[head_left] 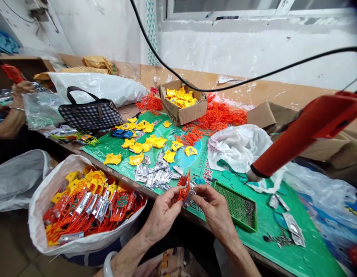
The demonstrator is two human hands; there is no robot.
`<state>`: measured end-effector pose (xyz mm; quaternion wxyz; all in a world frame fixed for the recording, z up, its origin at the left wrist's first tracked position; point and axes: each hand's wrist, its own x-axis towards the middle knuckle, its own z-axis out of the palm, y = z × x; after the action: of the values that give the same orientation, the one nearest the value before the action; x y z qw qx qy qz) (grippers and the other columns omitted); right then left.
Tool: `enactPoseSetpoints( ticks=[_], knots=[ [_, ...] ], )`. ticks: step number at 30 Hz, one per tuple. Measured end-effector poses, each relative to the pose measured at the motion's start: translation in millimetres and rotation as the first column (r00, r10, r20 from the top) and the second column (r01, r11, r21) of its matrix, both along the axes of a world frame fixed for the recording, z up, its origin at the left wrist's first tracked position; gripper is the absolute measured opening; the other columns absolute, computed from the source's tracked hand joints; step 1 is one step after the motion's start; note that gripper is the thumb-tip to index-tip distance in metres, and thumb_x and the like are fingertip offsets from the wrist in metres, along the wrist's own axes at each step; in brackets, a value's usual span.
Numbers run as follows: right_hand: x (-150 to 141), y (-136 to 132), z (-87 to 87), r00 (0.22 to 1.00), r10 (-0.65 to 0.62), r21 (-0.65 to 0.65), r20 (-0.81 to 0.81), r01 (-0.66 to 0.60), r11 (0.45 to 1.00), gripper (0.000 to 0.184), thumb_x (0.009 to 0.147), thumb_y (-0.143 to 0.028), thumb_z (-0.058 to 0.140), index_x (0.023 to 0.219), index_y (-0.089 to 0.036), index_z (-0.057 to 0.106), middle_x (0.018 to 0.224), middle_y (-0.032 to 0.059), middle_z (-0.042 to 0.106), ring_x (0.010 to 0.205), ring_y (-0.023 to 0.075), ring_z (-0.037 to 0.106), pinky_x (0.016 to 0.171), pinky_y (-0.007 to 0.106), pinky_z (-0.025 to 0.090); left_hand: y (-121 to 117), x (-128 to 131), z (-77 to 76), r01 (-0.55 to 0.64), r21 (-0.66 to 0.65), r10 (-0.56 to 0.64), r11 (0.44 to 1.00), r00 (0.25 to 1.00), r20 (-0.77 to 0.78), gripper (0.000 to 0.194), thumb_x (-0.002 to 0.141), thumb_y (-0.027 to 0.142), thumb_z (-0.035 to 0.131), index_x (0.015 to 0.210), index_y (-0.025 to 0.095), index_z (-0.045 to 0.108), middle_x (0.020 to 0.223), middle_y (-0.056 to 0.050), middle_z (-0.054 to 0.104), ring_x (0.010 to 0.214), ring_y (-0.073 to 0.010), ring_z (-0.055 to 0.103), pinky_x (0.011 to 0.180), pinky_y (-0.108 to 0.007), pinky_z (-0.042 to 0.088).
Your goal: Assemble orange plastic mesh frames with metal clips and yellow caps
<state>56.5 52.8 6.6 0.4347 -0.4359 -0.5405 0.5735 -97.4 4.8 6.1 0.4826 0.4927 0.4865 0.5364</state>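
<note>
Over the table's front edge, my left hand (163,215) grips a red plastic frame (184,186) between thumb and fingers. My right hand (214,209) pinches a small silvery metal piece (191,194) against the same frame; my fingers partly hide it. Just behind my hands lies a heap of shiny metal pieces (159,175). Yellow plastic parts (148,144) are scattered beyond them on the green mat (105,148). To the right of my right hand sits a green tray (234,221) with small screws (249,209) gathered at one end.
A red electric screwdriver (305,134) hangs at the right. At the left stands a white sack (37,231) of red, yellow and metal assemblies. A cardboard box (192,113) of yellow parts and piled red frames (224,111) are behind. Another person's hand (22,88) shows far left.
</note>
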Motion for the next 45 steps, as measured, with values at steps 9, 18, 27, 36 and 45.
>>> enactPoseSetpoints(
  ticks=[9, 18, 27, 36, 45],
  knots=[
    [25.4, -11.3, 4.2, 0.991, 0.13, 0.085, -0.018, -0.128, 0.988, 0.01, 0.079, -0.032, 0.073, 0.082, -0.023, 0.071, 0.078, -0.0008, 0.068, 0.073, 0.0123, 0.06, 0.07, 0.024, 0.046, -3.9, 3.2, 8.7, 0.109, 0.171, -0.05, 0.979, 0.946, -0.319, 0.027, 0.09, 0.013, 0.053, 0.111, 0.018, 0.068, 0.105, -0.004, 0.073, 0.097, -0.0165, 0.067, 0.089, -0.027, 0.051],
    [48.9, -24.8, -6.8, 0.999, 0.048, 0.561, -0.008, -0.035, 0.827, 0.029, 0.08, -0.011, 0.07, 0.1, -0.031, 0.073, 0.082, -0.0007, 0.061, 0.075, 0.011, 0.06, 0.064, 0.022, 0.049, -8.0, 18.8, 1.2, 0.285, 0.562, 0.058, 0.776, 0.856, -0.514, 0.037, 0.084, -0.002, 0.054, 0.116, 0.016, 0.06, 0.101, -0.008, 0.07, 0.094, -0.0171, 0.064, 0.087, -0.031, 0.053],
    [54.5, -46.0, -7.9, 0.991, -0.106, 0.709, -0.08, 0.132, 0.692, 0.04, 0.079, -0.002, 0.067, 0.11, -0.027, 0.07, 0.091, 0.0032, 0.067, 0.081, 0.0139, 0.067, 0.067, 0.024, 0.057, -11.8, 28.7, 13.2, 0.423, 0.611, 0.056, 0.669, 0.791, -0.61, 0.048, 0.079, -0.009, 0.046, 0.124, 0.008, 0.053, 0.103, -0.014, 0.067, 0.096, -0.021, 0.057, 0.085, -0.036, 0.055],
    [42.1, -55.3, -8.0, 0.952, -0.282, 0.639, -0.12, 0.291, 0.712, 0.027, 0.081, -0.011, 0.067, 0.098, -0.031, 0.073, 0.082, 0.0032, 0.073, 0.069, 0.0178, 0.071, 0.057, 0.028, 0.059, -11.6, 30.4, 11.6, 0.402, 0.634, 0.058, 0.661, 0.815, -0.577, 0.047, 0.079, -0.008, 0.048, 0.122, 0.01, 0.055, 0.102, -0.013, 0.069, 0.096, -0.0212, 0.057, 0.085, -0.036, 0.055],
    [58.1, -61.9, -38.8, 0.969, -0.248, 0.489, 0.01, 0.211, 0.846, 0.024, 0.083, -0.024, 0.066, 0.105, -0.033, 0.071, 0.082, 0.0066, 0.073, 0.069, 0.0219, 0.071, 0.057, 0.033, 0.061, -12.8, 31.6, 9.9, 0.366, 0.667, 0.055, 0.649, 0.852, -0.521, 0.042, 0.081, -0.005, 0.05, 0.119, 0.012, 0.057, 0.099, -0.011, 0.072, 0.093, -0.0196, 0.061, 0.085, -0.034, 0.055]
  ],
)
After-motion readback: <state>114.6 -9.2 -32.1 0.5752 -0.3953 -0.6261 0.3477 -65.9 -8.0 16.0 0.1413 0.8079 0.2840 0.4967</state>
